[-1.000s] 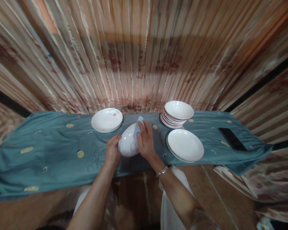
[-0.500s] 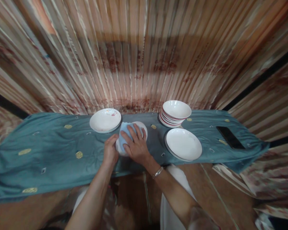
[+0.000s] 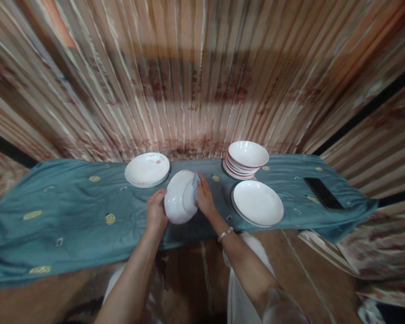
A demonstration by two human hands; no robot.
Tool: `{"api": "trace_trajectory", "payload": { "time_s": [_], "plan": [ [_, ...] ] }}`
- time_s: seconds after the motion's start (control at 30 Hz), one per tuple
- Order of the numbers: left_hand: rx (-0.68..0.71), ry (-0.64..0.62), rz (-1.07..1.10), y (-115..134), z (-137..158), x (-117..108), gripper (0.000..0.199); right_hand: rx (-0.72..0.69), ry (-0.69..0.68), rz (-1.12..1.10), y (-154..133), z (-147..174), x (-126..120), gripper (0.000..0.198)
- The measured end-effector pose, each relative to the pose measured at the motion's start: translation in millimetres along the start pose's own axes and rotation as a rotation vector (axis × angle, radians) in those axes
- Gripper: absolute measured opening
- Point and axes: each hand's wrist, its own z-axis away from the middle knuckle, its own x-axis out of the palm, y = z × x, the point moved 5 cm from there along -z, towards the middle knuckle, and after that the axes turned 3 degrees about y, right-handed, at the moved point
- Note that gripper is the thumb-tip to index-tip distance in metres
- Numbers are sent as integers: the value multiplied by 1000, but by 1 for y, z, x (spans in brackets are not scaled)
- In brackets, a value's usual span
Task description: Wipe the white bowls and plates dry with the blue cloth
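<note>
Between my hands a white bowl [image 3: 180, 198] is held tilted above the cloth-covered table. My left hand [image 3: 156, 210] grips its left rim, the fingers partly hidden behind it. On the right side of the bowl, my right hand [image 3: 205, 196] is closed on a light blue cloth [image 3: 196, 186], pressing it against the rim. Most of the cloth is hidden by the fingers and the bowl's edge.
White plates with a floral pattern [image 3: 147, 169] are stacked at the back left. A stack of red-rimmed bowls [image 3: 245, 158] stands at the back right, with a stack of white plates [image 3: 258, 203] in front. A black phone [image 3: 323, 193] lies farther right on the teal tablecloth [image 3: 77, 211].
My right hand and the blue cloth have moved from over the bowl's middle to its right rim, uncovering the white surface. My left hand keeps its hold.
</note>
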Motion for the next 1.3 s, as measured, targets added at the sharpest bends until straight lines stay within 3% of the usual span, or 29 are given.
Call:
{"api": "trace_trajectory", "payload": {
  "time_s": [0.17, 0.33, 0.43, 0.73, 0.93, 1.3],
  "plan": [
    [-7, -68, -14, 2, 4, 3, 26, 163, 17, -117, 20, -5, 2, 34],
    [-42, -120, -113, 4, 4, -2, 37, 175, 31, -249, 19, -13, -6, 33],
    [-12, -141, -177, 5, 2, -6, 41, 83, 76, -214, 6, -15, -17, 36],
    [10, -233, -186, -2, 4, 2, 42, -421, 117, 108, -57, -9, -44, 36],
    [4, -210, -180, -5, 0, 0, 43, -502, 94, 286, -64, 0, -37, 41],
    [396, -181, -543, 21, -1, -7, 43, -699, -92, 611, -87, 25, -3, 47]
  ]
}}
